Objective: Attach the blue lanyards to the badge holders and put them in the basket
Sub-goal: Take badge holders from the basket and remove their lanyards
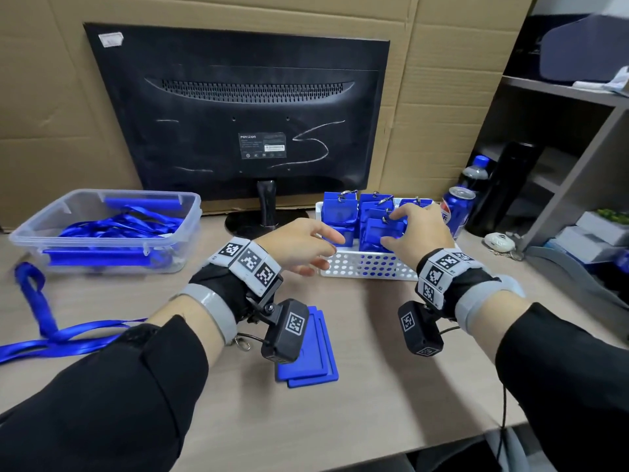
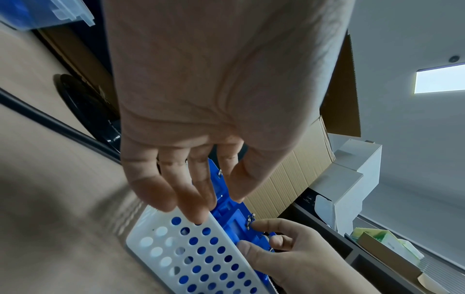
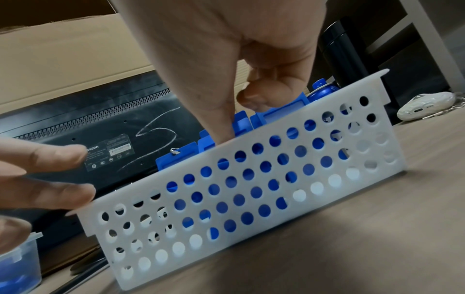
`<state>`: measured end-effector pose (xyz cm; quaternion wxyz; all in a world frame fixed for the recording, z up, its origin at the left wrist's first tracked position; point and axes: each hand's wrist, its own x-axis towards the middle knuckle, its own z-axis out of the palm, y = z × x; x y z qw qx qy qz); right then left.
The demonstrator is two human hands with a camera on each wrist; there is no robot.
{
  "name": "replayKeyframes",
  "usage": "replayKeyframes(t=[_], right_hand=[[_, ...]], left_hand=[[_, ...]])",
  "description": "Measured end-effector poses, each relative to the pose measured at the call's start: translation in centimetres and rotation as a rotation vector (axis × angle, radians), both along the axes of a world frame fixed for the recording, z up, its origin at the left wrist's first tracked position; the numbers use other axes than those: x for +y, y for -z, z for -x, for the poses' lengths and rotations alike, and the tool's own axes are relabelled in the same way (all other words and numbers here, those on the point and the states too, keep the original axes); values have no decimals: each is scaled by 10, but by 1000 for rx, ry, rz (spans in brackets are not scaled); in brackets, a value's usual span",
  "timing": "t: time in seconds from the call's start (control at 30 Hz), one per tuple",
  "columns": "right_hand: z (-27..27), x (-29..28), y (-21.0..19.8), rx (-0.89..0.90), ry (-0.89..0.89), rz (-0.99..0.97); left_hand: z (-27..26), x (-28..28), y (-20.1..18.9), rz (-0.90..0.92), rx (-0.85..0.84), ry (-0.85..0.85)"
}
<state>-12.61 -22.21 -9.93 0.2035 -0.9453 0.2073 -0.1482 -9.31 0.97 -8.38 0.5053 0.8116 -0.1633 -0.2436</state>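
The right hand (image 1: 420, 229) is pinching a blue plastic badge holder (image 1: 381, 233) down among the others in the white perforated plastic basket (image 1: 371, 267), seemingly stowing it, the left hand (image 1: 299, 245) spread empty beside the basket; next, let go.

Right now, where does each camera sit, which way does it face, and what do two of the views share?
Head: looks forward and down at the white basket; both forearms, left hand and right hand show.
Left wrist: under the left palm, looking along its fingers at the basket; the right hand appears beyond.
Right wrist: low by the desk, facing the basket wall; right fingers reach among the badge holders.
Shared: every view shows the basket.
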Motion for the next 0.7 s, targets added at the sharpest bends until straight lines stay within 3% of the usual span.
replayKeyframes(t=[0.13,0.47,0.7], right_hand=[[-1,-2,3,11,-3,15],[4,-3,-9,-184,-127,-23],[18,23,-40,-501,-264,-335]], left_hand=[[-1,0,1,3,8,5],[5,0,-5,5,6,7],[18,14,-24,44,-88,-114]])
